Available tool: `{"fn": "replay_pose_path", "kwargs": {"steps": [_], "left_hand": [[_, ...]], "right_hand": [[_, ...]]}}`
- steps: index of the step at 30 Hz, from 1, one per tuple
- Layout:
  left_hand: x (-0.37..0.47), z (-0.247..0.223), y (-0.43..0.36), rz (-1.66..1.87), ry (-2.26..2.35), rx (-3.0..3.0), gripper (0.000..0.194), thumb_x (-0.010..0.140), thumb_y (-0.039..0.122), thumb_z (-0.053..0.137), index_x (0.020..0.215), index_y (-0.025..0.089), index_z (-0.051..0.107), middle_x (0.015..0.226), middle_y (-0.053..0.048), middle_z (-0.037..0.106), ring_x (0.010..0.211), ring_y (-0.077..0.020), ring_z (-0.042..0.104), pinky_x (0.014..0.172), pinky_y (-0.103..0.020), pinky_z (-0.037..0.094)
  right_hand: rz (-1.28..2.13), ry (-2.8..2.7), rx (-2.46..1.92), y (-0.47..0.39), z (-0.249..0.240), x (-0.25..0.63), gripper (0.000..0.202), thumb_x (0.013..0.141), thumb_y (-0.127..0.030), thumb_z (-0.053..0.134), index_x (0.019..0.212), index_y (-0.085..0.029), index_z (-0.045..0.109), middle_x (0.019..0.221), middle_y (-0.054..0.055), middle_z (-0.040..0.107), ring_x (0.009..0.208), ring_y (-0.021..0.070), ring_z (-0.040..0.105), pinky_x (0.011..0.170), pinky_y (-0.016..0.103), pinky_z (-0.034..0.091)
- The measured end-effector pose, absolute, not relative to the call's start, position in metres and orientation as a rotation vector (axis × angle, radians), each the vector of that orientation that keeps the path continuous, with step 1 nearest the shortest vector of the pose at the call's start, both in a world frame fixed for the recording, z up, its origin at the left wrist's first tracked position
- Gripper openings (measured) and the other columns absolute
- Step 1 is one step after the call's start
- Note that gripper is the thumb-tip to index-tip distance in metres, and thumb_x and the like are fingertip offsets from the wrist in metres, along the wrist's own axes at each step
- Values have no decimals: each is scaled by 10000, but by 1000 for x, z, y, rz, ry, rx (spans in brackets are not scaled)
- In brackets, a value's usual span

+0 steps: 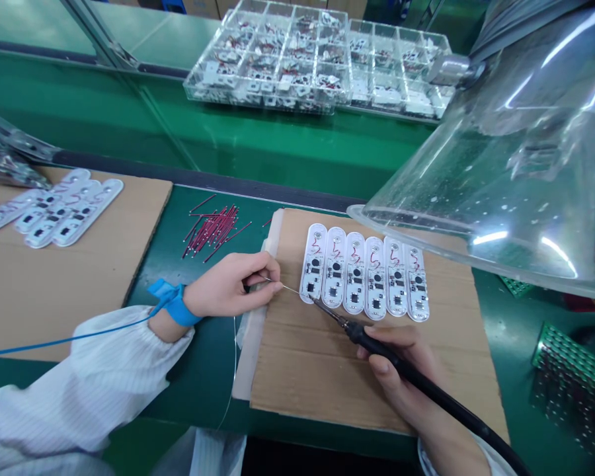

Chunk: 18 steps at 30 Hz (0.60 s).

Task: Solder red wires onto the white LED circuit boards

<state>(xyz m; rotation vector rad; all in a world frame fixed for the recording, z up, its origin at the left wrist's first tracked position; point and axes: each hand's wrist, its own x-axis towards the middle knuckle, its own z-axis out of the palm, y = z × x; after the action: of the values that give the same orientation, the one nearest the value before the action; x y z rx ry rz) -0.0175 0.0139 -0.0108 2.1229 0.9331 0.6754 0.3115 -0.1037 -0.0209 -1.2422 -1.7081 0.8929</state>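
Note:
Several white oblong circuit boards (355,274) with rounded ends, black chips and red wires lie side by side on a sheet of cardboard (327,370). My left hand (235,281), wearing a blue wrist strap (176,304), pinches a thin solder wire (290,289). The wire's tip reaches the lower end of the leftmost board (313,261). Held like a pen in my right hand (401,367) is a black soldering iron (377,344). Its tip meets that same board end beside the solder; whether they touch the pad is too small to tell.
Cut dark-red wires (213,231) lie in a pile left of the cardboard. More white boards (72,211) rest on another cardboard at left. A clear fume hood (496,178) overhangs the right side. Divided clear trays (272,63) stand behind; green circuit boards (572,360) lie at right.

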Motion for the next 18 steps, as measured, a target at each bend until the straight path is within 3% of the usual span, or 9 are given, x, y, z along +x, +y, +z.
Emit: {"fn": "replay_pose_path", "kwargs": {"steps": [12,15,18], "left_hand": [[-18,-10,14,668,933,2132,105,1016,241,628,916,217,612,672,79,479,559,-98,377,552,-233,325],[-19,-13,13,726,988,2130,74,1003,234,624,937,223,595,685,77,471,567,-105,384,563,-229,342],[-20,-16,15,895,1284,2048,50,1014,231,615,1029,230,567,667,103,407,545,-109,393,561,-219,345]], "right_hand": [[922,-1638,-1222,-101,-18,309,270,1073,-526,747,1204,-291,729,839,15,815,709,200,812,660,303,671],[799,-1534,-1219,-103,-21,315,299,1080,-557,725,1208,-288,726,869,17,811,697,184,791,637,288,643],[557,-1553,-1315,-103,-18,342,266,1116,-525,677,1195,-280,746,893,29,806,754,195,777,720,325,618]]}}
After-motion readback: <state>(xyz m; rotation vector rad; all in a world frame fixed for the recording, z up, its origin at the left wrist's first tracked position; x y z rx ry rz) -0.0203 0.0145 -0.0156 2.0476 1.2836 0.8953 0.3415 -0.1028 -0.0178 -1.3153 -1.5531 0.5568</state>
